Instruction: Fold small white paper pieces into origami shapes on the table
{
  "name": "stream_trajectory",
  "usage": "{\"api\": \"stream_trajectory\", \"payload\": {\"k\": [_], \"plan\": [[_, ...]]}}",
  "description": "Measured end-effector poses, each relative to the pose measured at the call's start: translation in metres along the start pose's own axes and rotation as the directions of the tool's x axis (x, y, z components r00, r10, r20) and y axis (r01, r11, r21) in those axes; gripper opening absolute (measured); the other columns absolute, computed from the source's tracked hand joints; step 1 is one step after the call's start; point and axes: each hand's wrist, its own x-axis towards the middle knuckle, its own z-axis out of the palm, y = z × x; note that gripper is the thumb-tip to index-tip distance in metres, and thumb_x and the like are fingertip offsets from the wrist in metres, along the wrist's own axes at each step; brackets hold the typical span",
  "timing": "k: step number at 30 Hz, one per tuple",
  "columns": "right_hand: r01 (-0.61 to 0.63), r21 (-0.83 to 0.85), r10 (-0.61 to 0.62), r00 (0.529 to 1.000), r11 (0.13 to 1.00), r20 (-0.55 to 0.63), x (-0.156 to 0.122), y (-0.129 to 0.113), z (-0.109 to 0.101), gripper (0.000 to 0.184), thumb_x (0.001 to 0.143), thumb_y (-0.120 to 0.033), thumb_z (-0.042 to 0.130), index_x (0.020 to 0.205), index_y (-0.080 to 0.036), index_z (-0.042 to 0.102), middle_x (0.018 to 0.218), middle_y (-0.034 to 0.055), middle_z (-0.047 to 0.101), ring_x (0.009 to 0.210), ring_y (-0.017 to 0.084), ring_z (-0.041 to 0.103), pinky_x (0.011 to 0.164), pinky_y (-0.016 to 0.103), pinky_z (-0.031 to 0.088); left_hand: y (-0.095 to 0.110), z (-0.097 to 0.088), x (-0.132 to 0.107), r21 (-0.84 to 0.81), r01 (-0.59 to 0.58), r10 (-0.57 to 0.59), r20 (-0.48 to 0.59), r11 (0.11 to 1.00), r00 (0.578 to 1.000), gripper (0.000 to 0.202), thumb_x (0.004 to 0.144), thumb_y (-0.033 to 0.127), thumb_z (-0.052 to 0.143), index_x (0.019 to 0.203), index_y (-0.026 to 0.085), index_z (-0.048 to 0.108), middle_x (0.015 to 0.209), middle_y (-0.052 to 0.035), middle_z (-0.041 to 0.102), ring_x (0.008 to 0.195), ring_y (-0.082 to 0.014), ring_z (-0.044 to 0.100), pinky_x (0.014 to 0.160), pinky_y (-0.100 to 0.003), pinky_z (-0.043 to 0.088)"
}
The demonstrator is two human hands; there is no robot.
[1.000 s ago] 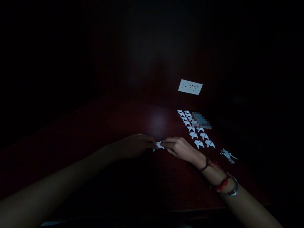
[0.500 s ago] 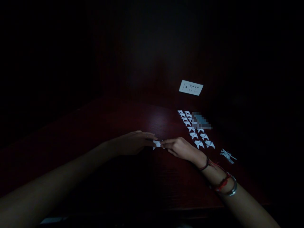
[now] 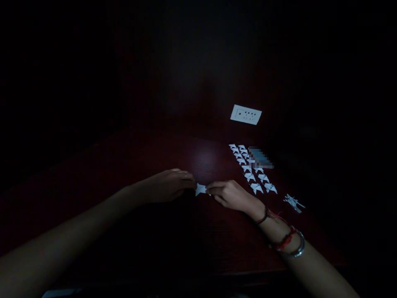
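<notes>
A small white folded paper piece point(image 3: 201, 189) with pointed corners is between my two hands, low over the dark red table. My right hand point(image 3: 231, 193) pinches its right end between thumb and fingers, hiding that part. At the left end, my left hand point(image 3: 170, 185) has its fingers bent together, the tips at the paper's edge; dim light hides exactly how they grip. A ring is on a left finger. Right of my hands, several similar folded white paper pieces point(image 3: 249, 177) lie in two slanting rows.
A small pile of thin white paper strips point(image 3: 294, 203) lies right of the rows. A blurred flat bluish object point(image 3: 261, 157) rests beside the rows' far end. On the wall behind is a white socket plate point(image 3: 246, 114). The dark red table point(image 3: 155, 153) has its front edge near me.
My left fingers have drawn slightly left, so more of the folded paper shows. The right hand keeps its pinch. The whole view has shifted a little.
</notes>
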Motion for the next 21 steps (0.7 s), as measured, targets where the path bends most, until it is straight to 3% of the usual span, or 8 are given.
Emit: {"api": "stream_trajectory", "payload": {"k": [2,7,15,21], "plan": [[-0.001,0.011,0.001,1.000,1.000,-0.001,0.001,-0.001,-0.001,0.028,0.077,-0.011,0.039,0.099,-0.019,0.056,0.103,0.0024,0.055,0.090,0.012,0.053,0.078,0.024,0.042,0.002,0.003,0.001,-0.010,-0.004,0.003,-0.043,1.000,0.999,0.036,0.076,0.009,0.041,0.107,0.025,0.048,0.105,0.0000,0.051,0.096,-0.0147,0.046,0.085,-0.028,0.031],[-0.005,0.019,0.005,1.000,1.000,-0.004,0.001,-0.003,-0.003,0.025,0.077,-0.013,0.040,0.094,-0.017,0.057,0.101,0.0029,0.055,0.085,0.011,0.054,0.076,0.024,0.042,-0.001,0.011,0.001,-0.033,-0.060,0.059,-0.029,0.998,0.998,0.039,0.076,0.009,0.042,0.111,0.026,0.046,0.112,0.0000,0.049,0.103,-0.0152,0.043,0.088,-0.029,0.029],[0.009,0.064,-0.010,1.000,0.998,0.011,0.001,-0.005,-0.006,0.023,0.078,-0.015,0.039,0.090,-0.016,0.059,0.098,0.0034,0.054,0.084,0.012,0.053,0.076,0.024,0.041,-0.012,0.007,-0.001,-0.016,-0.026,0.026,-0.005,1.000,1.000,0.037,0.075,0.008,0.042,0.104,0.028,0.052,0.107,0.0013,0.052,0.100,-0.0155,0.044,0.086,-0.029,0.029],[-0.062,0.267,0.107,0.982,0.962,-0.158,0.003,-0.003,-0.004,0.022,0.080,-0.015,0.038,0.091,-0.015,0.057,0.087,0.0029,0.055,0.080,0.010,0.051,0.074,0.022,0.041,-0.010,0.005,-0.005,-0.045,0.033,-0.034,-0.042,0.998,0.999,0.029,0.080,0.013,0.040,0.105,0.025,0.050,0.103,0.0008,0.052,0.093,-0.0129,0.047,0.083,-0.026,0.031]]}}
